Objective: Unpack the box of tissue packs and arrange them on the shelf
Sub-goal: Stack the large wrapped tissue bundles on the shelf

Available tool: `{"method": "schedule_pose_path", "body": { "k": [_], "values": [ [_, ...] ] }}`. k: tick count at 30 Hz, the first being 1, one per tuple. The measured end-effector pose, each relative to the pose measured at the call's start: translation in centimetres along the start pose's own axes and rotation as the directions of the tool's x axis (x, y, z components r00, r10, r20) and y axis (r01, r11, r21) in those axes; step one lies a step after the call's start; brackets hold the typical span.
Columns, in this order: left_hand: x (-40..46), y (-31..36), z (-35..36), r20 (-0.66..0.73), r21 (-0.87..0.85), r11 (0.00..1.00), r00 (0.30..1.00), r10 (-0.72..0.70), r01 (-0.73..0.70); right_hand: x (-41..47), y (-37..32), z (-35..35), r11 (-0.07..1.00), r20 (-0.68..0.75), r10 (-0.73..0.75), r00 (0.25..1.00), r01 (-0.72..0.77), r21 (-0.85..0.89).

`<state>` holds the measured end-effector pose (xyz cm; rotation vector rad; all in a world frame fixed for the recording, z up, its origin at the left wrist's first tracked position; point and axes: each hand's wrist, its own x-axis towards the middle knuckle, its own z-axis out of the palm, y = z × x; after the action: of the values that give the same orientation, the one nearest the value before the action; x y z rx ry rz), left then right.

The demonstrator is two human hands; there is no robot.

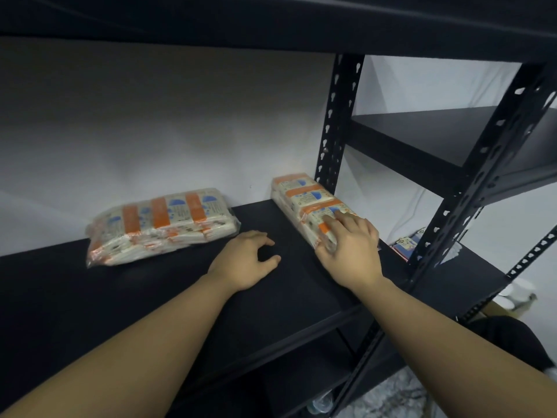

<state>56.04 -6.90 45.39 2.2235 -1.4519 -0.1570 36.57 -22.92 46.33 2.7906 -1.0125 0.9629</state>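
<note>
Right hand (351, 251) presses flat on right pack (307, 203) at shelf (150, 297) right edge; fingers straight. Left hand (245, 259) idle, loosely curled. Left pack (159, 226) near back. Risk: push slides pack off right edge.

I see a matte black shelf board (150, 297) and black uprights (334, 122) punched with rows of keyhole slots. Both clear-wrapped tissue packs, the left pack (159, 224) and the right pack (307, 203), are cream with orange bands and blue patches. The wall (150, 116) is plain white.
</note>
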Motion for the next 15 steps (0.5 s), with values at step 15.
{"method": "schedule_pose_path", "body": {
  "k": [15],
  "values": [
    [-5.5, -0.4, -1.6, 0.02, -0.011, 0.999, 0.999, -0.03, 0.03, -4.4, -3.0, -3.7, 0.958, -0.075, -0.274, 0.959, 0.279, 0.066]
  ]
}}
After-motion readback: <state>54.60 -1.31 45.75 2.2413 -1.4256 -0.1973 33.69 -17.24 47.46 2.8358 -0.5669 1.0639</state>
